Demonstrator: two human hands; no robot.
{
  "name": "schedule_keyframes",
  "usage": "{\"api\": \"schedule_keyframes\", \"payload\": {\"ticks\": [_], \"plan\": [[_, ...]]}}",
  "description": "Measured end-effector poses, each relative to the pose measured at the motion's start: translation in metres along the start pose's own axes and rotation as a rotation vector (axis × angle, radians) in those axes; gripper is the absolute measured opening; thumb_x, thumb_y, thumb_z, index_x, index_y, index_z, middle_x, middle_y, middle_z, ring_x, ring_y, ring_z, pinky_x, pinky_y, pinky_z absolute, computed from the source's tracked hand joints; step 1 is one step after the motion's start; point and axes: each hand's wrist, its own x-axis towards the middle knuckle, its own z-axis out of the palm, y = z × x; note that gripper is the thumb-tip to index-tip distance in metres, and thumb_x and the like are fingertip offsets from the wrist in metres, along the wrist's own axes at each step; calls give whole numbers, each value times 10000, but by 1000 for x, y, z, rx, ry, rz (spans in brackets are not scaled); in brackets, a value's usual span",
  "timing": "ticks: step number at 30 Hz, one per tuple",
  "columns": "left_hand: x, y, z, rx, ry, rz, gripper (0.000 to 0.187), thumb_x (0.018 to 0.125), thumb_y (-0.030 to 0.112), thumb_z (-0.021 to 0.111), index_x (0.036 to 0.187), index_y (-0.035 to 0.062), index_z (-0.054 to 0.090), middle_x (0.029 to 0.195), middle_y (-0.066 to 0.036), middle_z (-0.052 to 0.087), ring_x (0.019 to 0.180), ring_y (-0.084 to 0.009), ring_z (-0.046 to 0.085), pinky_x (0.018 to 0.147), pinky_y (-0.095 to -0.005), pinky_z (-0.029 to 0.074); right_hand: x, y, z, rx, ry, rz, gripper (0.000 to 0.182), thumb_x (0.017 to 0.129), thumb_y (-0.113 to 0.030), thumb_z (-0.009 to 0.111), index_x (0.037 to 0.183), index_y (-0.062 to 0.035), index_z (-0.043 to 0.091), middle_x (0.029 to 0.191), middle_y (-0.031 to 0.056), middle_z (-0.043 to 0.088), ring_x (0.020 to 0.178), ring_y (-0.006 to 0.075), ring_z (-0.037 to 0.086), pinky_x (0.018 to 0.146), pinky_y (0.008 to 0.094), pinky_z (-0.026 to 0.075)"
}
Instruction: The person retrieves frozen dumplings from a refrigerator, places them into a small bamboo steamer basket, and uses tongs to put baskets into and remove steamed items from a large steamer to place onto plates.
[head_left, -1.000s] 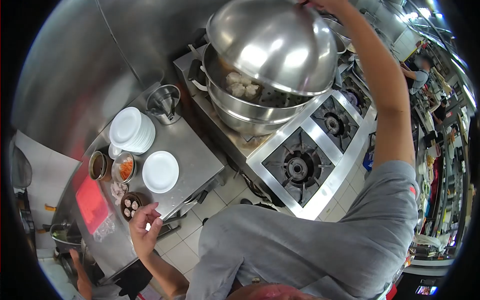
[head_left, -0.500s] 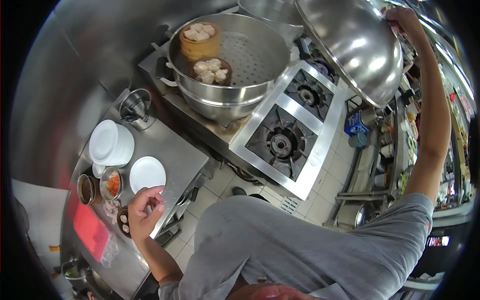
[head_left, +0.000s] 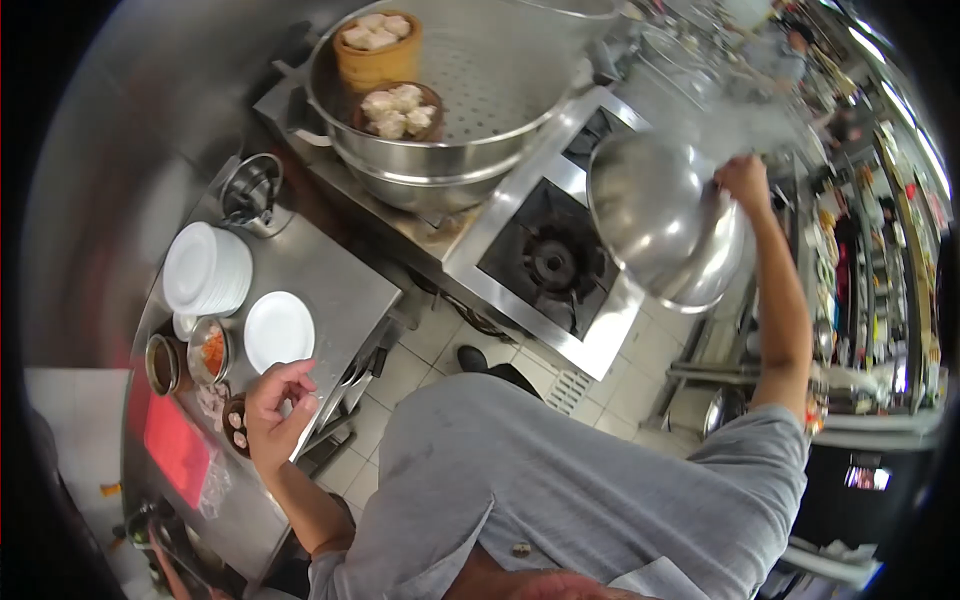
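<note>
Gripping the lid [head_left: 665,220] with the right hand [head_left: 743,182] over the stove's [head_left: 614,335] right edge, apparently for clearing the steamer pot [head_left: 430,160]; hovering the left hand [head_left: 282,412], loosely apart, by the tabletop's [head_left: 345,275] right edge.

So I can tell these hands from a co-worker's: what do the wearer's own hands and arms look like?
The left hand and right hand are bare, with no gloves. Both forearms are uncovered, with no watch or band visible. Grey short sleeves, matching the shirt, cover the upper arms.
</note>
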Motion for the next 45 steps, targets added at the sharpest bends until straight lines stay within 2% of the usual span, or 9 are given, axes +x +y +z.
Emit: {"api": "schedule_keyframes", "payload": {"ticks": [2,10,17,25,30,33,37,42,45], "plan": [[-1,7,3,50,20,-10,387,844,108,737,1210,-3,681,899,-21,621,743,-73,537,658,-216,426,-9,-9,49,69,22,32,230,682,-239,753,758,-22,752,727,197,705,718,380,710,745,439,582],[-12,31,24,153,122,-130,327,872,110,763,1178,27,685,845,-8,661,707,-49,563,630,-212,460,-16,-2,215,-10,89,-216,277,675,-233,733,738,31,677,796,262,672,802,457,649,743,539,515],[-43,5,17,83,245,-211,227,904,138,772,1083,24,691,809,-5,647,723,-44,583,633,-216,479,5,-48,197,-148,-248,-219,327,727,-285,744,769,38,723,798,267,698,748,436,696,695,485,547],[-105,-57,-87,391,667,-251,164,916,108,746,1041,22,683,766,-35,650,672,-100,581,628,-272,487,-152,-409,43,313,-518,-883,387,863,-256,792,1114,18,684,775,184,709,676,307,707,632,340,536],[-168,-119,-196,444,904,-453,191,950,120,684,1083,-17,681,763,-86,694,640,-129,610,610,-299,500,-152,-628,117,168,-140,-1098,638,884,-504,721,1178,56,642,993,269,712,930,437,693,820,503,540],[-188,-144,-221,363,869,-471,214,957,129,680,1110,-21,676,771,-82,700,639,-122,607,606,-290,503,-135,-748,156,-237,-654,-868,591,779,-482,797,1013,55,723,1056,266,723,1059,410,694,908,470,543],[-204,-155,-230,258,821,-508,225,981,138,668,1153,-7,674,810,-44,683,759,-96,640,644,-258,507,-66,-800,306,-952,-602,-1379,480,748,-303,772,1126,-9,737,1079,262,722,989,391,713,821,460,583],[-236,-162,-229,163,823,-511,239,976,140,677,1167,-4,673,804,-47,692,725,-96,630,633,-262,505,-67,-790,258,-346,-732,-576,396,767,-189,654,1118,-16,715,1024,254,719,834,421,706,744,460,563],[-254,-160,-234,138,862,-503,239,976,137,679,1171,0,674,812,-53,697,733,-97,633,638,-265,509,-65,-797,187,-678,-681,-873,334,839,-261,598,1023,-5,707,1001,270,703,868,420,692,775,465,543]]}}
